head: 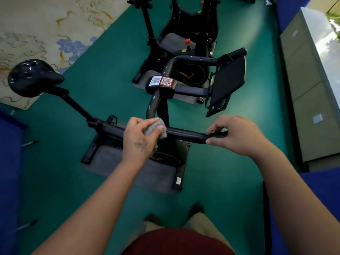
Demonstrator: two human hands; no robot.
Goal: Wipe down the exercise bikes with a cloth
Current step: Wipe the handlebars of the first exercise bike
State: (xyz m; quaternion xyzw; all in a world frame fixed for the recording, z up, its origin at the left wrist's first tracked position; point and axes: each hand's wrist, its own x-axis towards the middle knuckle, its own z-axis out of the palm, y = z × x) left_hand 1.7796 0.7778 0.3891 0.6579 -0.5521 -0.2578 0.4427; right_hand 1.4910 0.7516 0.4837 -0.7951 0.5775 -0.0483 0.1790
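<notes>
Near bike (161, 111): saddle (33, 76) left, screen (228, 83) right; 2nd bike (184, 34) behind (on mat (171, 40))

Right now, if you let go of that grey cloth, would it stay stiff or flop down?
Probably flop. The grey cloth bunches up in the left hand and wraps around the handlebar, so it looks soft. Its frayed corner hangs loose, so it seems light. It would likely slide off the smooth bar.
</notes>
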